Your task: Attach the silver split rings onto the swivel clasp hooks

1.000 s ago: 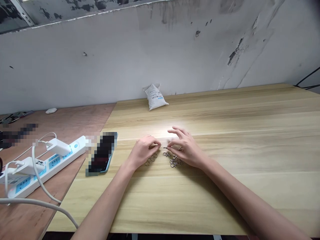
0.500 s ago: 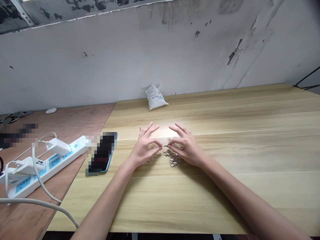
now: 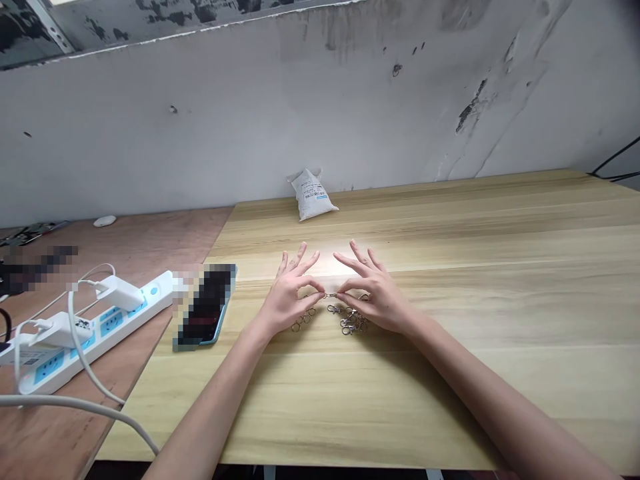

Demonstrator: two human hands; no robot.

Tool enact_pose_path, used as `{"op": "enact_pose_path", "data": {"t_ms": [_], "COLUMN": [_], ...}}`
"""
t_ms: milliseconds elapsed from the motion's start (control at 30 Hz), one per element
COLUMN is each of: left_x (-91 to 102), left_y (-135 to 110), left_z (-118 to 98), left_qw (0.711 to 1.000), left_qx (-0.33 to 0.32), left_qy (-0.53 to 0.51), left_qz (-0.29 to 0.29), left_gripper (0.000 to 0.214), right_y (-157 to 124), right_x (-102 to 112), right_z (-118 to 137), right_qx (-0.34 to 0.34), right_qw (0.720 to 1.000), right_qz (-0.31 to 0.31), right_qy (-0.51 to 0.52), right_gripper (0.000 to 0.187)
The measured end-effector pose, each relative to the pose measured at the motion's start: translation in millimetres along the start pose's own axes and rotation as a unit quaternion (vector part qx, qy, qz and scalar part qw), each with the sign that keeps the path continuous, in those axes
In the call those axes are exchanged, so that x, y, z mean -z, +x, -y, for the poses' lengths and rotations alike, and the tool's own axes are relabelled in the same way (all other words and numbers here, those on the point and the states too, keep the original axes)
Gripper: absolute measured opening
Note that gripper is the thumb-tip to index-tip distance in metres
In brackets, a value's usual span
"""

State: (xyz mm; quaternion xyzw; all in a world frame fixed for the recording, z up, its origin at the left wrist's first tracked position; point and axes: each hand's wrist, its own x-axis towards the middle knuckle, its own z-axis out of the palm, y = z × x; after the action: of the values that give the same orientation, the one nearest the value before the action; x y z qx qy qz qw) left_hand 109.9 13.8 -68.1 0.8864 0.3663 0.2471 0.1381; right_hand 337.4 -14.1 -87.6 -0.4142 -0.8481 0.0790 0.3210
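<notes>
My left hand (image 3: pixel 289 298) and my right hand (image 3: pixel 373 295) hover close together over a light wood table (image 3: pixel 440 393). Each pinches one end of a small metal lobster clasp (image 3: pixel 329 295) between thumb and index finger, while the other fingers fan out. Just below my left hand lies a small group of metal split rings (image 3: pixel 303 321). A tangled heap of metal lobster clasps (image 3: pixel 353 323) sits under my right hand's fingertips, partly hidden by them.
A pixelated phone in a blue case (image 3: pixel 205 305) lies left of my hands. Beyond the table's left edge, a white power strip (image 3: pixel 95 332) with chargers and cables sits on a brown board (image 3: pixel 135 250). A white bag (image 3: pixel 313 197) leans against the wall.
The spare fingers of both hands have spread wider and lifted. The clasp stays pinched between both hands, and the view has shifted very slightly.
</notes>
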Motion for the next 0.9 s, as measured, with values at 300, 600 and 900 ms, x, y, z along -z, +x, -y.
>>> {"op": "enact_pose_path", "data": {"t_ms": [300, 600, 900], "left_x": [-1.9, -1.8, 4.2], "left_y": [-1.3, -0.8, 0.0], "left_z": [-0.1, -1.0, -8.6], "left_qw": [1.0, 0.998, 0.993], "left_qx": [-0.01, -0.009, 0.024], "left_qy": [-0.008, -0.049, -0.117], "left_qz": [0.0, 0.034, 0.023], "left_gripper": [0.012, 0.011, 0.011], "right_y": [-0.5, -0.8, -1.4], "right_x": [1.8, -2.9, -4.7], "right_z": [1.5, 1.4, 4.8], "right_qx": [-0.034, -0.062, -0.082], "right_qw": [0.999, 0.998, 0.996], "right_qz": [-0.006, -0.015, -0.035], "right_qy": [-0.007, 0.001, -0.011], "right_gripper": [0.016, 0.02, 0.017]}}
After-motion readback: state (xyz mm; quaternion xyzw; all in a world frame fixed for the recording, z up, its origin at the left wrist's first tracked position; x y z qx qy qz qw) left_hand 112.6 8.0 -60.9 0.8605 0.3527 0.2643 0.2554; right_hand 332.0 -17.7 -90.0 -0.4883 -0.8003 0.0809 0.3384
